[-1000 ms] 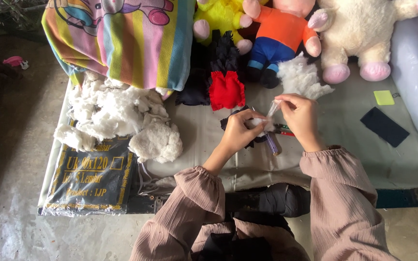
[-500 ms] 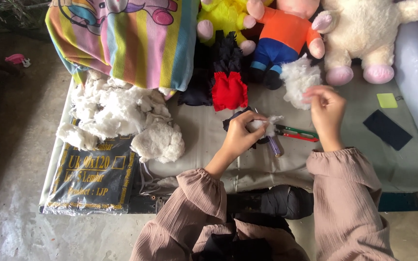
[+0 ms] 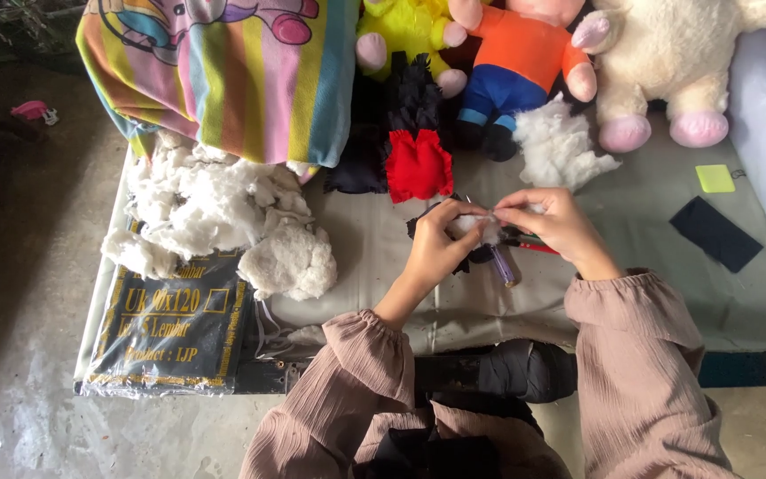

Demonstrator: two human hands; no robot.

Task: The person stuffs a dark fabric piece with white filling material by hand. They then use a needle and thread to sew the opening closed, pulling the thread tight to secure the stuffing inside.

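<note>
- Starting at the left edge of the surface, you have a flat black plastic-wrapped packet with gold print, glossy and crinkled, lying under the near end of a loose heap of white stuffing, lumpy and fibrous.
- Behind that heap leans a striped cushion, smooth fabric in pastel bands.
- Your left hand is closed around a small dark fabric piece, thumb and fingers pinching it near a tuft of white filling at its opening.
- Your right hand meets the left just above that piece, fingertips narrowed on the same tuft; the step in hand looks like pressing filling into the small dark piece.
- The next move seems to call for a fresh pinch of fluff, and the small white clump just beyond your right hand is the nearest supply.
- Under your right hand lie thin tools, one red and one purple-tipped; what they are, you cannot tell.
- A red felt shape lies just beyond your hands, matte and flat.
- Behind stand plush toys: yellow, orange-and-blue, and a fleecy cream one.
- Far right lie a yellow square and a black rectangle, both flat.
</note>
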